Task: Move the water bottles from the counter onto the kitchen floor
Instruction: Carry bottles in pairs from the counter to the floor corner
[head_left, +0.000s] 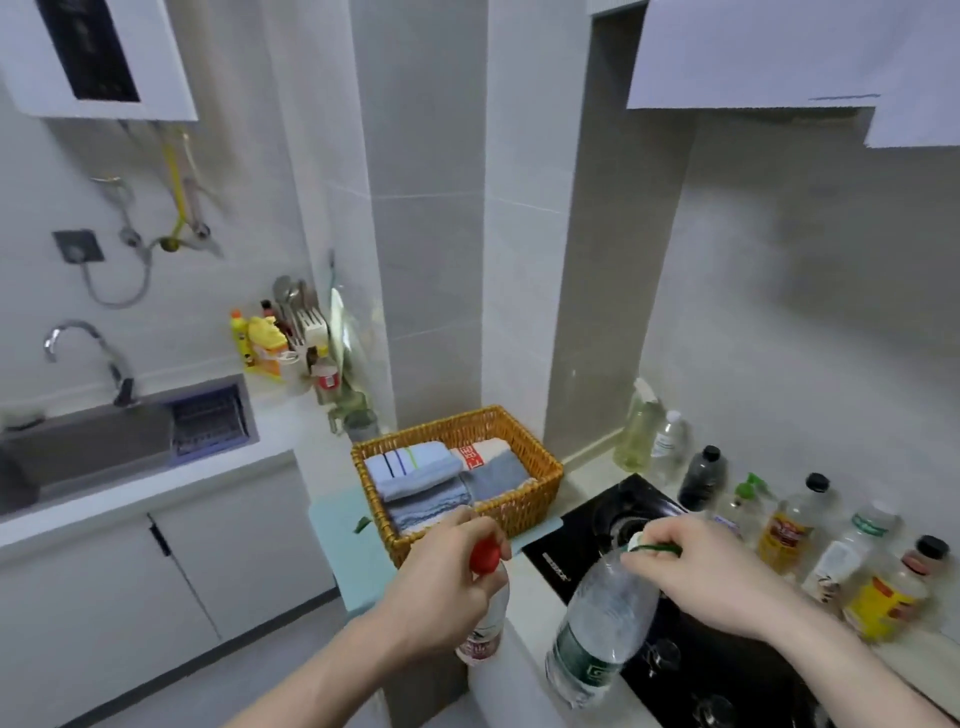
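The left hand (447, 577) is closed around the neck of a bottle with a red cap (484, 613), which hangs below it in front of the counter edge. The right hand (711, 571) grips the top of a bigger clear bottle with a green label (597, 634), tilted, over the black stove (727, 670). Behind the left hand stands a woven basket (535, 457) with folded cloths. To the right of the right hand, more bottles (784, 525) stand along the wall.

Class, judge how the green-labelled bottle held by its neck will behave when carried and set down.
The green-labelled bottle looks clear and possibly empty, so probably light. The right hand grips only its neck and it hangs tilted, so it may swing. Tall and narrow, it could tip when set down.
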